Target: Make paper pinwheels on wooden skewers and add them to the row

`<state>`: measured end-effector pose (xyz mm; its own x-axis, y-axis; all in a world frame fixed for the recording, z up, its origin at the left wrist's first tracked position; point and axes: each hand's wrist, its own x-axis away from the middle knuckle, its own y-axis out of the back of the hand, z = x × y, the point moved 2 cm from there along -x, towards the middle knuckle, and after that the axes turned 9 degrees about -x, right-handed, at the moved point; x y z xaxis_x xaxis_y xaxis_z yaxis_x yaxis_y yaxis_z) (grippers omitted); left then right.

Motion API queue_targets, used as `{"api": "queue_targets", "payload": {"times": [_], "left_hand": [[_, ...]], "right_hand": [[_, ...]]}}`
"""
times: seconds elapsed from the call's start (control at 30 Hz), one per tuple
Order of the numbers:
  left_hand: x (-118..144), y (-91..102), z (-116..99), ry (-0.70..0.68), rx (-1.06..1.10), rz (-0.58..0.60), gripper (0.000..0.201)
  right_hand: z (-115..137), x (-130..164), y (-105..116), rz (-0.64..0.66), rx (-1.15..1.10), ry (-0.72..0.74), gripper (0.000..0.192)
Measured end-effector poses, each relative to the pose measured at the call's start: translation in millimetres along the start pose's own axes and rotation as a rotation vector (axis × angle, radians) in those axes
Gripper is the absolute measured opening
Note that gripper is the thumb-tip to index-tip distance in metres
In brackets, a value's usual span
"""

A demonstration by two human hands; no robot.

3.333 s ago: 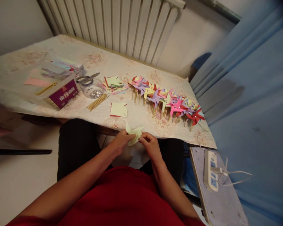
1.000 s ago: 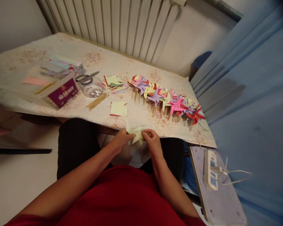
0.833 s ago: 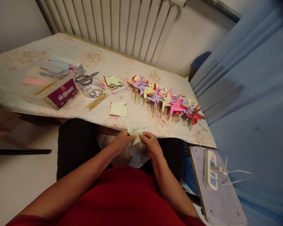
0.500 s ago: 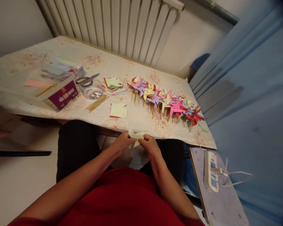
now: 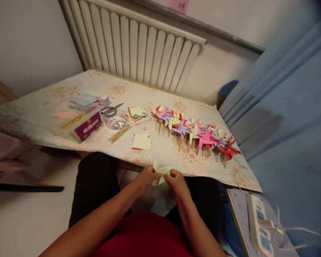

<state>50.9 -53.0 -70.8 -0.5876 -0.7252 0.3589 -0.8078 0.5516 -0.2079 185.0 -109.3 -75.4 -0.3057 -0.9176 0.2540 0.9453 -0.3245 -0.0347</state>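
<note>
The pale paper (image 5: 160,173), already bent into pinwheel flaps, sits between both hands just in front of the table (image 5: 42,107) edge, over the person's lap and not resting on anything. The left hand (image 5: 147,177) pinches it from the left, fingers closed on the flaps; the right hand (image 5: 178,182) closes on it from the right, thumb and forefinger meeting at what looks like the centre. Whether a pin or stick is in the grip cannot be told.

The likeliest slip is a flap springing free: the folded points are held only by finger pressure, and any loosening of the pinch would probably let them flick open. Squeezing too hard would likely crease the curved blades flat. Because the piece is held off the table, a drop would send it to the lap or the floor.

Further out, a cut square (image 5: 141,141) lies on the cloth just beyond the hands, with loose sticks (image 5: 120,133) to its left. A clear jar (image 5: 115,121) with scissors (image 5: 111,109) laid across its top stands behind them; a careless reach could knock the scissors off. A purple box (image 5: 88,125) and a stack of squares (image 5: 137,113) lie near. The row of finished pinwheels (image 5: 198,134) runs to the right, close enough that a sweeping forearm could crush some.
</note>
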Motion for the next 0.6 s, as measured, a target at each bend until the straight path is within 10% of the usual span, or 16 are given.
{"api": "queue_targets", "payload": {"times": [0.27, 0.6], "left_hand": [[-10.2, 12.8, -14.9, -0.052, 0.044, 0.061, 0.025], [-50.6, 59.7, -47.4, -0.062, 0.127, 0.024, 0.021]], "right_hand": [[13.0, -12.3, -2.1, -0.001, -0.025, 0.031, 0.027], [10.7, -83.5, 40.0, -0.436, 0.471, 0.348, 0.03]]}}
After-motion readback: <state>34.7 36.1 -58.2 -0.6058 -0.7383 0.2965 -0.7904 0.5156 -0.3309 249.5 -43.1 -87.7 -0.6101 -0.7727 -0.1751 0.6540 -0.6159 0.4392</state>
